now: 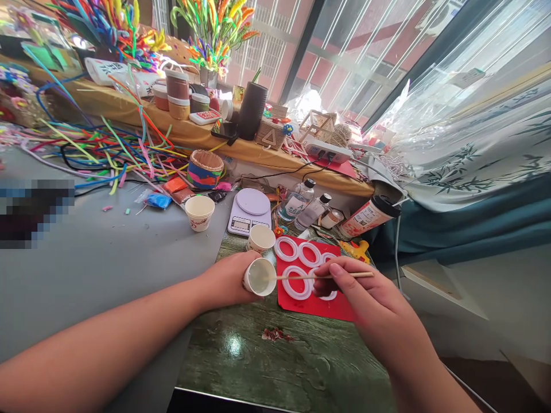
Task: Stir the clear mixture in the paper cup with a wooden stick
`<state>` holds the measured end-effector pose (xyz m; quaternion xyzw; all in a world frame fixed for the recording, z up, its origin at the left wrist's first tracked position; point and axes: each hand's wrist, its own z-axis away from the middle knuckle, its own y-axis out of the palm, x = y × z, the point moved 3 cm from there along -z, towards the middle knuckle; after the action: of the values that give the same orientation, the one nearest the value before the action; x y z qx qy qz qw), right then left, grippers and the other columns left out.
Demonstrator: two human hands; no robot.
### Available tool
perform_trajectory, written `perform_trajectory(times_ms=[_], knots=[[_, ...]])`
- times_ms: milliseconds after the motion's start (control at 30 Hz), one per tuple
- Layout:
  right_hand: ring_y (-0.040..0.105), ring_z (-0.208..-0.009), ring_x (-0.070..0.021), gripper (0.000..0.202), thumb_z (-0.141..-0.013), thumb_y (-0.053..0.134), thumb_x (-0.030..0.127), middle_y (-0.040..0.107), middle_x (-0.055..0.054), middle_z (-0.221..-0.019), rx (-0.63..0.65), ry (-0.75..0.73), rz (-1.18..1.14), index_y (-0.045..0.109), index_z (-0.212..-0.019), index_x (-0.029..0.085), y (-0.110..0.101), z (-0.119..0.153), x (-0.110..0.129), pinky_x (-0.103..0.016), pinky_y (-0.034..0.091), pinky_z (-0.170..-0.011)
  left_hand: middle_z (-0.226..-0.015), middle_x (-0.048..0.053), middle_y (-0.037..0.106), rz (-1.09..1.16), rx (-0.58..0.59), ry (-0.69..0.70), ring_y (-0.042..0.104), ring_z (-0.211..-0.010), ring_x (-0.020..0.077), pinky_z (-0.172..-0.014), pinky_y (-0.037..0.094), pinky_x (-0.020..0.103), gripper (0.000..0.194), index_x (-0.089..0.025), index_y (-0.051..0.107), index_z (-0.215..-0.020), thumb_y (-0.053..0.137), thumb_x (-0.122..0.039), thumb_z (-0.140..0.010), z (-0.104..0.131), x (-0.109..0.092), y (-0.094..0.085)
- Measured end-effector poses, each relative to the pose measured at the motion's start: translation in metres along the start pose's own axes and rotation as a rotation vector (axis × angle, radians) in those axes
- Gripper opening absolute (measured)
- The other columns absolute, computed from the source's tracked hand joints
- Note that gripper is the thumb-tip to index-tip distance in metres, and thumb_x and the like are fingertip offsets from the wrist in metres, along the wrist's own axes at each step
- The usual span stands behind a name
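My left hand (230, 279) is wrapped round a paper cup (260, 277) that holds a clear, slightly cloudy liquid. Between the thumb and fingers of my right hand (359, 287) is a thin wooden stick (301, 277), its far end inside that cup's mouth. Just behind the held cup stands a second paper cup (260, 237). Under the stick, a red sheet (297, 307) carries several white ring-shaped molds (297, 283), partly covered by my right hand. Dried red petals (278, 334) lie on the green table nearer to me.
A lilac kitchen scale (251, 209), another paper cup (200, 213) and two clear bottles (293, 202) stand behind the cups. Colorful pipe cleaners (99, 152) cover the back left. At the right are a yellow glue gun (357, 250) and a large lidded cup (365, 217).
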<state>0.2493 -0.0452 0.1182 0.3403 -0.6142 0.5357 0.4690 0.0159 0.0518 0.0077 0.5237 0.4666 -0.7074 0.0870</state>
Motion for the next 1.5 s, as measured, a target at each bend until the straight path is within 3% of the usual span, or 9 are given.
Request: perform_trajectory(times_ms=[633,967,1500], knots=[[0.075,-0.078,-0.0252,0.054,-0.101,0.076,0.074,0.08,-0.009,-0.085,0.025,-0.024,0.044,0.088,-0.098,0.021,0.003,0.0002,-0.0012,-0.035,0.065,-0.074,-0.115,0.004,0.083,0.018,0.007,0.007,0.079,-0.106,0.0336,-0.084,0.057,0.038,0.047,-0.027,0.068,-0.112,0.096,-0.036,-0.075,-0.0006,0.0005,0.0009],[0.076,-0.082,-0.0277,0.054,-0.101,0.075,0.074,0.081,-0.01,-0.088,-0.059,-0.054,0.073,0.088,-0.099,0.022,0.0044,0.0006,-0.0027,-0.038,0.066,-0.077,-0.115,0.005,0.083,0.001,0.015,-0.009,0.08,-0.106,0.0344,-0.084,0.059,0.038,0.044,-0.027,0.069,-0.11,0.094,-0.036,-0.075,0.0001,-0.0024,-0.0012],[0.078,-0.082,-0.0259,0.051,-0.102,0.076,0.071,0.083,-0.01,-0.094,-0.009,-0.057,0.014,0.09,-0.1,0.023,0.0075,0.0025,-0.0041,-0.036,0.068,-0.078,-0.114,0.005,0.082,-0.001,0.022,-0.004,0.079,-0.104,0.0342,-0.081,0.056,0.038,0.043,-0.026,0.068,-0.111,0.093,-0.039,-0.077,0.0,-0.0008,0.0003]])
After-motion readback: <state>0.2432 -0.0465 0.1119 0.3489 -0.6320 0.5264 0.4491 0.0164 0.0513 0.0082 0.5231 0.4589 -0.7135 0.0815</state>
